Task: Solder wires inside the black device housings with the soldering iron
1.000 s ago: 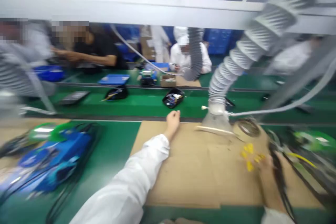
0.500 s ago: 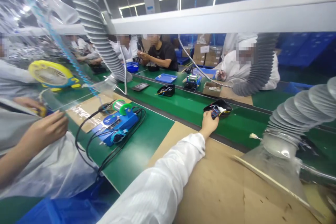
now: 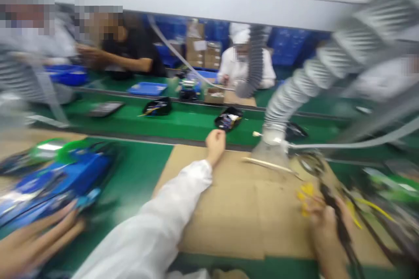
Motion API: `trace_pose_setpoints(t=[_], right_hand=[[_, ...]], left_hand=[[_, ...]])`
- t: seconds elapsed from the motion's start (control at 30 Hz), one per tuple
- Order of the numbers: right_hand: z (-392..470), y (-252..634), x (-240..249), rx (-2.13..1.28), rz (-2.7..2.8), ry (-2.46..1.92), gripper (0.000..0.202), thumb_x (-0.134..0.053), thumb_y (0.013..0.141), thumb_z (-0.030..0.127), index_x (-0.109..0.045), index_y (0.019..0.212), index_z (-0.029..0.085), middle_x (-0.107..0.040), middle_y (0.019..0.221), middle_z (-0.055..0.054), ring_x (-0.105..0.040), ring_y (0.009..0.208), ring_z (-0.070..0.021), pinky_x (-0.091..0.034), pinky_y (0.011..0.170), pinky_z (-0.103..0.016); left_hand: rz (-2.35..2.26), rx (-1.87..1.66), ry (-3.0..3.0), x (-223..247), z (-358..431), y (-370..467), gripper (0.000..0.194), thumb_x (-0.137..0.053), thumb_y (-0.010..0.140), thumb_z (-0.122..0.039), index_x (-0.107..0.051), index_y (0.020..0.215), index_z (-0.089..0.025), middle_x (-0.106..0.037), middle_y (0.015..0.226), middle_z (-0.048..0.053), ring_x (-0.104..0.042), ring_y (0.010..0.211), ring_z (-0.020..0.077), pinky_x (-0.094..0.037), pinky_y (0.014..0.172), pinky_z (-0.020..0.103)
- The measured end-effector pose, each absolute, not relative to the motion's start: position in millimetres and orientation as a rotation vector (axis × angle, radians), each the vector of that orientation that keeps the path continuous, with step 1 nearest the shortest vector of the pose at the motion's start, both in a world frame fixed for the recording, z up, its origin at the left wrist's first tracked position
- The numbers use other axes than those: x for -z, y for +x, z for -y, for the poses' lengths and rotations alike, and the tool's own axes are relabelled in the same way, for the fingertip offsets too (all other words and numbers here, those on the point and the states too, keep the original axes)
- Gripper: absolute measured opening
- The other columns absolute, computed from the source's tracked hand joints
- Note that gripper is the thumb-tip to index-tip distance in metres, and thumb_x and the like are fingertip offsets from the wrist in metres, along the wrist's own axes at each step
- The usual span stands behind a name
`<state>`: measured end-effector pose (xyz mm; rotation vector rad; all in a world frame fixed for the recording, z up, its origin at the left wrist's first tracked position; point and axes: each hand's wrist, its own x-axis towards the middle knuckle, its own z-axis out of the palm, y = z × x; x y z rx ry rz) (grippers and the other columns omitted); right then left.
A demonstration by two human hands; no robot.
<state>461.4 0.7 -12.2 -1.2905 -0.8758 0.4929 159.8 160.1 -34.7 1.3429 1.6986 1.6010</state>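
My left hand (image 3: 216,144), in a white sleeve, reaches to the belt's near edge with its fingers curled. Just beyond its fingertips is a black housing (image 3: 228,119) with coloured wires and a white connector inside; blur hides whether they touch. My right hand (image 3: 328,229) is low on the right, its fingers around a soldering iron (image 3: 335,211) with a dark handle and cable. A yellow object (image 3: 306,199), too smeared to name, is by its fingertips. Cardboard (image 3: 225,209) covers the bench under both hands.
A fume hose (image 3: 294,96) with a clear hood hangs at right centre. A co-worker's hand (image 3: 42,237) is by a blue solder feeder (image 3: 65,174) at left. Another housing (image 3: 157,107) is on the green belt (image 3: 193,117). A blue tray (image 3: 148,88) and co-workers are across.
The view has swung right and down, and my right hand has come into sight. My left hand's fingers, earlier on the black housing and its wires, are now at its near edge, curled.
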Motion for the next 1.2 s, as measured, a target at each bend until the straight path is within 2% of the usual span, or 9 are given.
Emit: trace_pose_setpoints(t=[0.1, 0.2, 0.37, 0.57, 0.63, 0.77, 0.97, 1.1, 1.2], right_hand=[[39, 449, 53, -0.398, 0.905, -1.282, 0.037, -0.046, 0.097, 0.053, -0.052, 0.123, 0.027, -0.070, 0.087, -0.005, -0.061, 0.055, -0.0199, -0.056, 0.059, -0.041], [69, 427, 89, -0.280, 1.302, -1.211, 0.039, -0.023, 0.105, 0.030, -0.030, 0.143, 0.028, -0.065, 0.106, -0.009, -0.065, 0.065, -0.0165, -0.059, 0.067, -0.039], [87, 410, 98, -0.177, 1.610, -1.259, 0.040, -0.051, 0.096, 0.032, -0.051, 0.136, 0.031, -0.063, 0.109, -0.008, -0.066, 0.093, -0.0238, -0.060, 0.082, -0.043], [125, 406, 101, -0.207, 1.823, -1.646, 0.082, -0.054, 0.093, 0.033, -0.016, 0.162, 0.012, -0.039, 0.154, -0.026, -0.041, 0.141, -0.0411, -0.040, 0.112, -0.065], [159, 418, 102, -0.354, 2.093, -1.715, 0.083, -0.066, 0.088, 0.046, -0.035, 0.157, 0.011, -0.030, 0.161, -0.026, -0.031, 0.148, -0.0458, -0.036, 0.115, -0.066], [180, 485, 52, -0.600, 2.392, -1.411, 0.032, -0.059, 0.095, 0.047, -0.074, 0.115, 0.027, -0.066, 0.136, -0.007, -0.060, 0.130, -0.0275, -0.056, 0.100, -0.037], [7, 590, -54, -0.019, 2.008, -2.076, 0.028, -0.053, 0.098, 0.042, -0.071, 0.102, 0.021, -0.073, 0.102, -0.012, -0.069, 0.105, -0.0294, -0.053, 0.096, -0.052], [-68, 593, -39, 0.176, 2.038, -2.297, 0.018, -0.065, 0.090, 0.032, -0.066, 0.078, 0.018, -0.067, 0.091, -0.014, -0.065, 0.103, -0.0320, -0.049, 0.094, -0.059], [-74, 596, -17, 0.367, 2.077, -2.418, 0.017, -0.068, 0.089, 0.031, -0.065, 0.087, 0.014, -0.065, 0.103, -0.011, -0.061, 0.109, -0.0278, -0.048, 0.098, -0.054]], left_hand=[[-1.472, -1.513, 1.406, 40, -76, 177, 0.051, -0.054, 0.095, -0.059, -0.058, 0.062, -0.020, -0.053, 0.059, 0.000, -0.050, 0.060, 0.0149, -0.044, 0.061, 0.028], [-1.158, -1.196, 1.515, 58, -15, 200, 0.046, -0.067, 0.085, -0.062, -0.071, 0.071, -0.018, -0.067, 0.069, 0.005, -0.062, 0.069, 0.0192, -0.049, 0.068, 0.031], [-0.686, -0.692, 0.954, 63, 39, 272, 0.064, -0.072, 0.079, -0.068, -0.071, 0.117, -0.017, -0.072, 0.121, 0.013, -0.065, 0.118, 0.0297, -0.049, 0.104, 0.039], [-0.685, -0.727, 0.543, 46, 46, 302, 0.053, -0.087, 0.074, -0.045, -0.064, 0.113, -0.017, -0.074, 0.111, 0.010, -0.069, 0.109, 0.0267, -0.052, 0.102, 0.039], [-0.682, -0.764, 0.405, 47, 45, 298, 0.049, -0.085, 0.078, -0.042, -0.058, 0.113, -0.021, -0.074, 0.100, 0.008, -0.071, 0.104, 0.0273, -0.055, 0.096, 0.043], [-0.624, -0.801, 0.310, 53, 43, 287, 0.045, -0.082, 0.080, -0.037, -0.047, 0.107, -0.027, -0.063, 0.073, -0.004, -0.069, 0.075, 0.0206, -0.058, 0.080, 0.043], [-0.593, -0.819, 0.417, 56, 54, 285, 0.051, -0.080, 0.075, -0.044, -0.040, 0.099, -0.026, -0.045, 0.056, -0.012, -0.040, 0.048, 0.0083, -0.041, 0.052, 0.023], [-0.581, -0.837, 0.474, 59, 57, 288, 0.053, -0.079, 0.071, -0.051, -0.039, 0.094, -0.025, -0.039, 0.049, -0.014, -0.030, 0.041, 0.0068, -0.033, 0.045, 0.021], [-0.561, -0.872, 0.458, 61, 52, 289, 0.051, -0.078, 0.069, -0.050, -0.041, 0.092, -0.024, -0.041, 0.048, -0.013, -0.031, 0.040, 0.0069, -0.031, 0.044, 0.022]])
